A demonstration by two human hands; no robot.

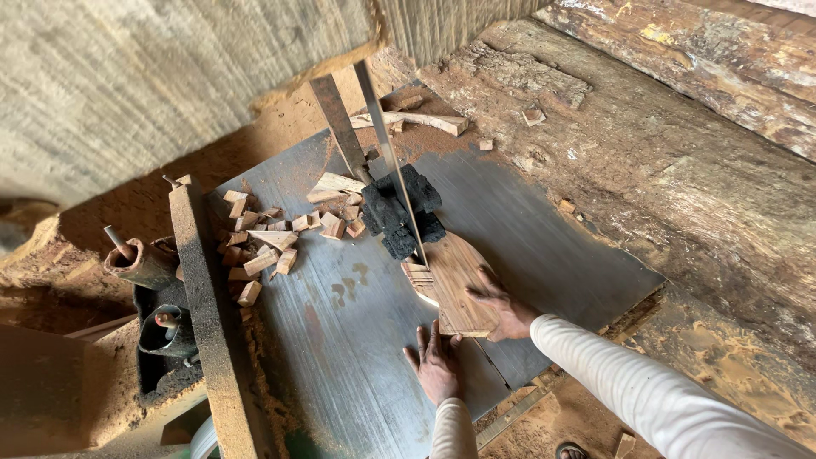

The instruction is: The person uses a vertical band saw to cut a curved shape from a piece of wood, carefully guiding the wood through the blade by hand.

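A rounded wooden board [459, 280] lies flat on the grey metal saw table [357, 340], its far end against the thin band saw blade [393, 161]. My right hand [503, 306] presses down on the board's near right part, fingers spread. My left hand [439, 364] rests flat on the table at the board's near left corner, fingertips touching its edge. Both arms wear white sleeves. A black blade guide block [401, 212] sits just behind the board around the blade.
Several small wood offcuts [263, 242] are piled on the table's far left. A rusty fence bar [211, 314] runs along the left edge, with pipes [140, 263] beside it. Sawdust covers the floor, and rough logs [680, 170] lie to the right.
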